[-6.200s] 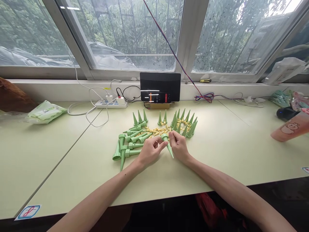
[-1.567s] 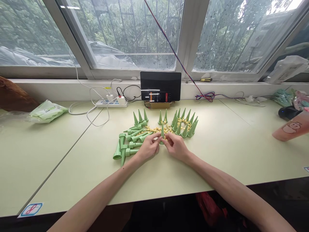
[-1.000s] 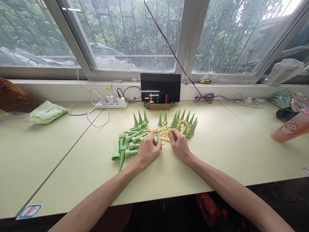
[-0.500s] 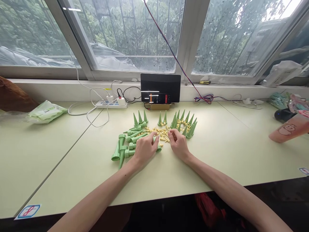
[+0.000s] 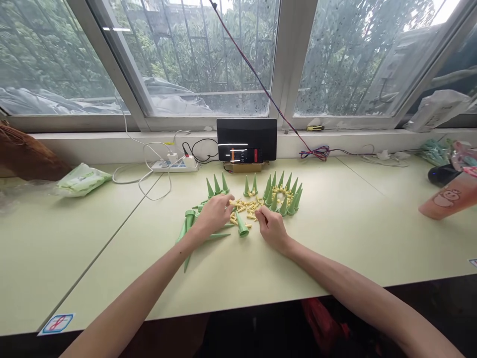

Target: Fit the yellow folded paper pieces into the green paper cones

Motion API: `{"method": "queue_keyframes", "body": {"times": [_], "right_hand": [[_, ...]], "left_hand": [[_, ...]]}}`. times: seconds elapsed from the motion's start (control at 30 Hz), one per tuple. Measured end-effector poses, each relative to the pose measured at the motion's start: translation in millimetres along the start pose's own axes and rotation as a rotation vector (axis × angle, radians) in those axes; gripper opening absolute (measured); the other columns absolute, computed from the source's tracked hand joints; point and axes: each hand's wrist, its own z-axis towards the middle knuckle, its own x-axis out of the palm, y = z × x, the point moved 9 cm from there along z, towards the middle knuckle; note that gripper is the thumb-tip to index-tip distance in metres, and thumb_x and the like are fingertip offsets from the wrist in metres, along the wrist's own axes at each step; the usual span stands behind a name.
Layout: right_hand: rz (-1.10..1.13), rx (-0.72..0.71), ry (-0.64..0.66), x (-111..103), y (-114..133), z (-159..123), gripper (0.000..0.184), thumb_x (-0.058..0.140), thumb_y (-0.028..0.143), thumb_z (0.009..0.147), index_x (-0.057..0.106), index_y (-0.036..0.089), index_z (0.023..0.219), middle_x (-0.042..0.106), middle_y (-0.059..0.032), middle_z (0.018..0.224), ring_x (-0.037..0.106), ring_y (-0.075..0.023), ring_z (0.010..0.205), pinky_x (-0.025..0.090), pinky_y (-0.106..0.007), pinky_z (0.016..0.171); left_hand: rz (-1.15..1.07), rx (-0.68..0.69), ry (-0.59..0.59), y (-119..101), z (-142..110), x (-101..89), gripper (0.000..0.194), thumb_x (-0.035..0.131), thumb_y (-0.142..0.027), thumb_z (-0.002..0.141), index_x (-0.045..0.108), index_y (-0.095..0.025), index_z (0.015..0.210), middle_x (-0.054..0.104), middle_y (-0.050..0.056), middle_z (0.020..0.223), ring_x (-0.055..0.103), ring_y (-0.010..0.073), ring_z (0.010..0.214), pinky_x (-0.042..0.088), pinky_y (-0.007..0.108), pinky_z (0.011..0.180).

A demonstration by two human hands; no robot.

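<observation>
My left hand (image 5: 215,214) is over a heap of green plastic plant-watering spikes (image 5: 190,217), hiding much of it. Its fingers are bent but apart, with nothing visible in them. One loose green spike (image 5: 242,226) lies between my hands, its open wide end towards me. My right hand (image 5: 273,227) is closed in a pinch beside scattered small yellow pieces (image 5: 250,205); what it holds, if anything, is hidden. Behind it, several upright spikes (image 5: 283,205) form a ring around more yellow pieces. Other upright spikes (image 5: 216,185) stand behind the heap, and two (image 5: 250,186) near the middle.
A black tablet (image 5: 246,134) with a phone (image 5: 246,155) before it stands at the back. A power strip (image 5: 175,164) with cables lies left of it. A green packet (image 5: 84,180) is far left; a pink cup (image 5: 443,199) leans at right.
The spike that both hands held upright was lowered by my left hand and now lies on the table. My left hand has let go and moved left over the heap; my right hand stays pinched.
</observation>
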Motion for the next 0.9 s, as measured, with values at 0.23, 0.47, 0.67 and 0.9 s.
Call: {"method": "queue_keyframes", "body": {"times": [0.23, 0.47, 0.67, 0.9], "right_hand": [[0.073, 0.036, 0.088, 9.8, -2.5, 1.8, 0.045, 0.032, 0.047, 0.102, 0.032, 0.022, 0.065, 0.039, 0.0036, 0.057, 0.035, -0.0116, 0.052, 0.029, -0.026, 0.054], [0.123, 0.006, 0.187, 18.8, 3.7, 1.4, 0.045, 0.034, 0.044, 0.102, 0.032, 0.021, 0.063, 0.039, 0.0033, 0.058, 0.035, -0.0113, 0.054, 0.029, -0.026, 0.056], [0.124, 0.009, 0.19, 18.9, 3.6, 2.7, 0.045, 0.035, 0.044, 0.102, 0.034, 0.021, 0.062, 0.039, 0.0031, 0.058, 0.034, -0.0112, 0.054, 0.029, -0.026, 0.055], [0.132, 0.003, 0.178, 16.6, 4.7, 3.8, 0.046, 0.036, 0.044, 0.102, 0.041, 0.021, 0.063, 0.041, 0.0027, 0.057, 0.036, -0.0112, 0.053, 0.029, -0.026, 0.054]], "left_hand": [[0.056, -0.111, 0.066, 11.4, 44.7, 21.9, 0.02, 0.056, -0.021, 0.086, 0.076, -0.018, 0.088, 0.072, 0.013, 0.097, 0.064, 0.0278, 0.098, 0.05, 0.034, 0.082], [0.091, -0.17, 0.16, 19.5, 62.0, 44.9, 0.013, 0.063, -0.021, 0.081, 0.074, -0.018, 0.074, 0.073, 0.012, 0.086, 0.067, 0.024, 0.08, 0.049, 0.029, 0.067], [0.108, -0.214, 0.171, 25.1, 65.9, 52.0, 0.012, 0.061, -0.018, 0.081, 0.072, -0.016, 0.078, 0.072, 0.014, 0.089, 0.068, 0.0241, 0.082, 0.05, 0.03, 0.07], [0.051, -0.141, 0.079, 18.3, 61.3, 37.9, 0.019, 0.052, -0.013, 0.085, 0.07, -0.016, 0.082, 0.071, 0.015, 0.096, 0.065, 0.0262, 0.093, 0.05, 0.033, 0.08]]}}
